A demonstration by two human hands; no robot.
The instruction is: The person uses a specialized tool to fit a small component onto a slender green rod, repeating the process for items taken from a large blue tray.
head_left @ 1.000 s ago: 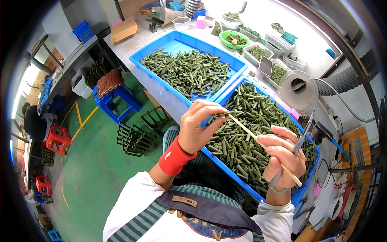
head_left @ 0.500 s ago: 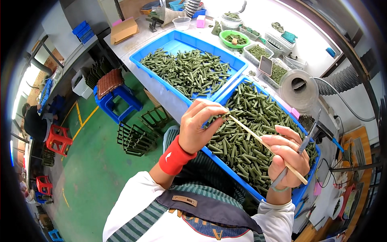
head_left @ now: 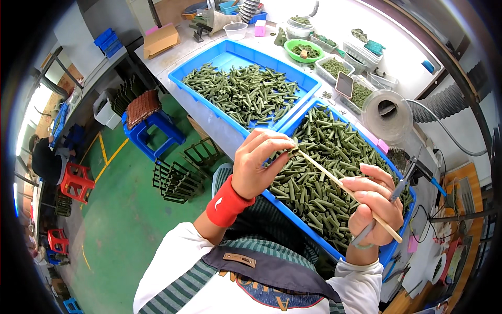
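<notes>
My left hand (head_left: 260,159), with a red wristband (head_left: 228,201) below it, pinches a small dark green piece (head_left: 294,148) between thumb and fingertips. The tip of a thin wooden stick (head_left: 328,172) meets that piece. My right hand (head_left: 377,209) grips the stick farther down, and its lower end sticks out past the palm. A grey pen-like tool (head_left: 400,189) also rests in the right hand, crossing the stick at an angle. Beneath both hands lies a blue tray (head_left: 314,234) full of short, hollow green tubes (head_left: 300,201).
A second blue tray (head_left: 230,48), partly filled with green tubes, adjoins it. Behind stand a green bowl (head_left: 293,52), clear tubs, a phone (head_left: 344,84) and a round extraction hood (head_left: 384,118). Blue stool (head_left: 151,128) and dark racks (head_left: 178,180) occupy the floor at left.
My right hand and the stick have shifted slightly right, and the grey tool has tilted a little. My left hand stays almost where it was, still pinching the small piece.
</notes>
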